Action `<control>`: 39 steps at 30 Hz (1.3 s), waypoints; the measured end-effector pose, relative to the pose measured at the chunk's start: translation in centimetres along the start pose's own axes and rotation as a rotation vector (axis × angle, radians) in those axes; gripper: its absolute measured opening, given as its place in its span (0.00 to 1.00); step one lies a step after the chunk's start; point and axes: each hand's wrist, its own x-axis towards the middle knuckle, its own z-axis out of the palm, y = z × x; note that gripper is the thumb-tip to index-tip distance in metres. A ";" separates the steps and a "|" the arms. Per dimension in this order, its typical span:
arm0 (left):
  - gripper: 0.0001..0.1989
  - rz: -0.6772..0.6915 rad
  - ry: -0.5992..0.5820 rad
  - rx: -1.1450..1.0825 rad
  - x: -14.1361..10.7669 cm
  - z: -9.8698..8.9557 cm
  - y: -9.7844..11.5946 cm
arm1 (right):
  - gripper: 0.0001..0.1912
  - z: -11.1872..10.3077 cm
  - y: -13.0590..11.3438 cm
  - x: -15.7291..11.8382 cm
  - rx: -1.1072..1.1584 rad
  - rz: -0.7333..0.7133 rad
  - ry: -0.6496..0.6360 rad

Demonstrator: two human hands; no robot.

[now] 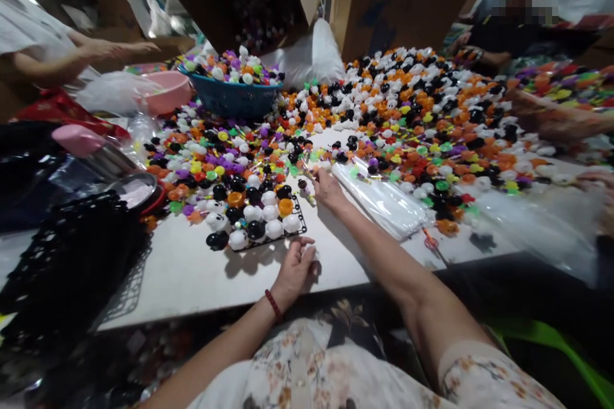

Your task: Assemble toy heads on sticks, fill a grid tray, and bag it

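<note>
A black grid tray lies on the white table, filled with rows of round white, black and orange plastic figures. My left hand, with a dark red bead bracelet at the wrist, rests just in front of the tray's near right corner. Its fingers are curled with thumb and index close together; what they hold, if anything, is too small to name. Beyond the tray's right side, my right hand reaches to the edge of the loose pieces, fingertips pinched on something small. A little dark striped piece lies beside those fingertips.
Colourful small toys are heaped across the back. Clear plastic bags and orange-handled scissors lie right. Stacked black grids stand left, a blue basin behind, cardboard boxes at the back. Other people work at both sides.
</note>
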 end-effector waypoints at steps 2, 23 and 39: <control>0.25 0.006 -0.031 -0.034 0.1 0.0 -0.1 | 0.20 -0.2 0.9 -3.0 0.034 -0.005 0.031; 0.22 -0.008 -0.040 -0.082 0.1 -0.2 -0.5 | 0.16 -0.1 -0.9 -8.6 0.099 0.010 -0.072; 0.24 0.048 0.049 0.143 -0.5 -0.1 0.4 | 0.19 -6.6 -1.9 -19.2 0.448 -0.118 -0.156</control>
